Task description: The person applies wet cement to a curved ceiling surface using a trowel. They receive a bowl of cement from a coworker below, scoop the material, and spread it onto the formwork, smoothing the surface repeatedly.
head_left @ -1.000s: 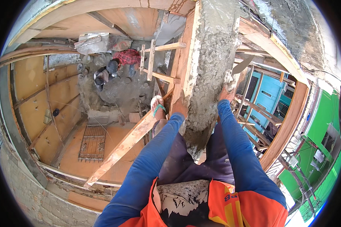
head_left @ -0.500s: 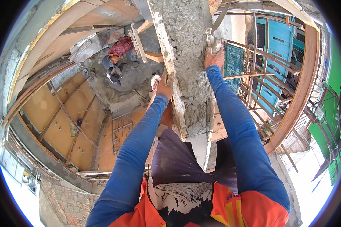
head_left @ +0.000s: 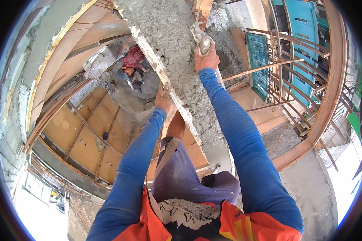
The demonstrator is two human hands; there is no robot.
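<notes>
Sticking out of the right hand [head_left: 207, 60] is a rounded, cement-grey tool handle [head_left: 205, 45], located at the right edge of a rough, wet-looking concrete strip [head_left: 179, 48]. Right grip: clamped on that handle; the tool's far end can't be made out clearly. The strip is run diagonally between both hands and bordered on the left by a cement-splashed form board [head_left: 147, 50]. Left hand [head_left: 162, 100] is placed at the outer edge of that board, about mid-length; whether its grip is closed on the wood can't be told. Toward the body, the strip is met by a smoother grey concrete end [head_left: 219, 154]. Bent leg in purple trousers [head_left: 175, 172] is positioned just left of it. Well below left, a co-worker in a red checked shirt [head_left: 133, 58] is seen bent over, near yellowish wooden panels [head_left: 74, 128]. On the right, a thin batten [head_left: 263, 70] is crossed in front of a teal panel [head_left: 257, 56].
</notes>
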